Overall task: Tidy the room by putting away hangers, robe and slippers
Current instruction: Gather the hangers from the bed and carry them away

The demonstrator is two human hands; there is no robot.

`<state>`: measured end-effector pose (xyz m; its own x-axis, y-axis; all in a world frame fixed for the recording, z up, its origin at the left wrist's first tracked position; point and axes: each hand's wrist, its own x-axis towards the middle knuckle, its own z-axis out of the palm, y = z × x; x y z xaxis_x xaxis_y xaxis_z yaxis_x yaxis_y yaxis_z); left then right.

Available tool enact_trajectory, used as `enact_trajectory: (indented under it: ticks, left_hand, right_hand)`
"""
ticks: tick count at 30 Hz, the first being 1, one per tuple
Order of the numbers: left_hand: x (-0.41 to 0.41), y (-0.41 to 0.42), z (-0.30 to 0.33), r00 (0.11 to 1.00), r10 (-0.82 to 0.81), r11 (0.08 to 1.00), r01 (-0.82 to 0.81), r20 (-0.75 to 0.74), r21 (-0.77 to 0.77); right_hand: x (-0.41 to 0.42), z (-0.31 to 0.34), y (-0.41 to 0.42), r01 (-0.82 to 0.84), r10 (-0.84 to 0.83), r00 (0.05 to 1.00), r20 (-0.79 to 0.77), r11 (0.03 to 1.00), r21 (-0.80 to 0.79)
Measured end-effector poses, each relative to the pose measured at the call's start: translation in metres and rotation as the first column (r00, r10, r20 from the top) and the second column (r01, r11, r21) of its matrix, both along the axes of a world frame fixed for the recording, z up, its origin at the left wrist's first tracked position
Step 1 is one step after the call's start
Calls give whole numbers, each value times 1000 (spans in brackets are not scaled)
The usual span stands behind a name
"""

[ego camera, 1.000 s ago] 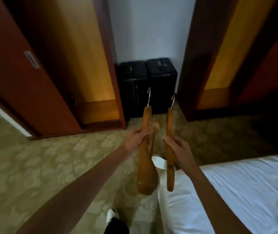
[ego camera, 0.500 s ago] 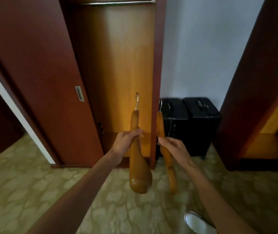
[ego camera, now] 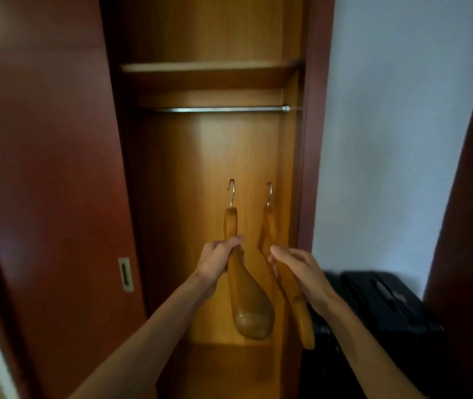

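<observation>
I hold two wooden hangers upright in front of an open wardrobe [ego camera: 209, 156]. My left hand [ego camera: 219, 259] grips the left hanger [ego camera: 248, 306] at its neck, metal hook pointing up. My right hand [ego camera: 301, 269] holds the right hanger [ego camera: 303, 321], whose hook also points up. Both hooks sit well below the metal rail [ego camera: 218, 109], which is bare. No robe or slippers are visible.
A wooden shelf [ego camera: 206, 67] runs above the rail. The dark red sliding door [ego camera: 45, 197] stands to the left, with a recessed handle [ego camera: 126, 274]. Two black suitcases [ego camera: 385, 306] stand against the white wall [ego camera: 396, 139] at the right.
My view has risen and moved closer to the wardrobe. Both hangers have come up with my hands and now face the wardrobe's inside; the rail and shelf now show fully.
</observation>
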<state>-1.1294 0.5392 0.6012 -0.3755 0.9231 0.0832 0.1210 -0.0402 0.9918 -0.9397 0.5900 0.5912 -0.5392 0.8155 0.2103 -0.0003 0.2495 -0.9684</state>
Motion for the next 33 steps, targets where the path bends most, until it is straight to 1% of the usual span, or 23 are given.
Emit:
enact_trajectory:
  ticks: [4, 8, 12, 16, 21, 26, 29, 33]
  left_hand:
    - [-51, 88, 48, 1000, 12, 997, -14, 25, 70]
    - [-90, 158, 96, 1000, 7, 990, -9, 16, 142]
    - [-117, 211, 139, 999, -16, 982, 21, -31, 190]
    - [-145, 251, 175, 994, -79, 961, 97, -80, 259]
    - [-165, 284, 210, 970, -197, 928, 232, -143, 292]
    - [-172, 327, 225, 949, -289, 904, 315, -129, 289]
    - [-171, 356, 228, 946, -303, 914, 322, -114, 248]
    - [-165, 393, 228, 958, -277, 938, 286, -72, 196]
  right_hand:
    - [-50, 47, 80, 12, -9, 1000, -28, 996, 85]
    - [-89, 102, 154, 88, -85, 996, -30, 985, 150]
    - [-122, 149, 207, 139, -133, 990, -41, 966, 220]
    - [-139, 191, 239, 177, -145, 981, -126, 936, 303]
    - [-147, 229, 275, 239, -185, 961, -206, 930, 281]
    - [-159, 243, 314, 263, -231, 960, -159, 939, 223]
    - [-167, 244, 336, 277, -259, 958, -126, 948, 155]
    - [-181, 243, 353, 327, -315, 943, -112, 937, 121]
